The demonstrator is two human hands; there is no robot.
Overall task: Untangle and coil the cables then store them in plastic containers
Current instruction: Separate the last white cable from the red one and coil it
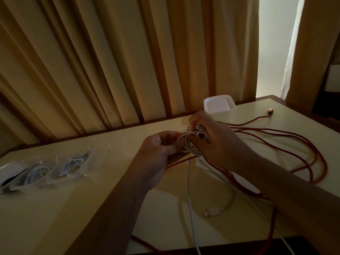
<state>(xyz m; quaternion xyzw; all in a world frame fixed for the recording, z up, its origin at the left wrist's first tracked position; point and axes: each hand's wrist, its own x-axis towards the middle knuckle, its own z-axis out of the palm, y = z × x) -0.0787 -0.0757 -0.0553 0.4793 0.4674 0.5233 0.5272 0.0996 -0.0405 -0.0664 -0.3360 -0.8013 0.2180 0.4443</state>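
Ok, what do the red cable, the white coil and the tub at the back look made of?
Red cable: matte, possibly a fabric braid; too dim to be sure. White coil: smooth, flexible plastic or rubber sheath, bending in tight loops. Tub: white plastic, slight sheen, moulded rim on top.

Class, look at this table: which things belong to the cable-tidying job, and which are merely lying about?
Job: half-coiled white cable, gripped by left hand and right hand; loose long red cable; white square plastic container; clear plastic packs of coiled white cables.
Lying about: tan pleated curtains; cream table, only the work surface.
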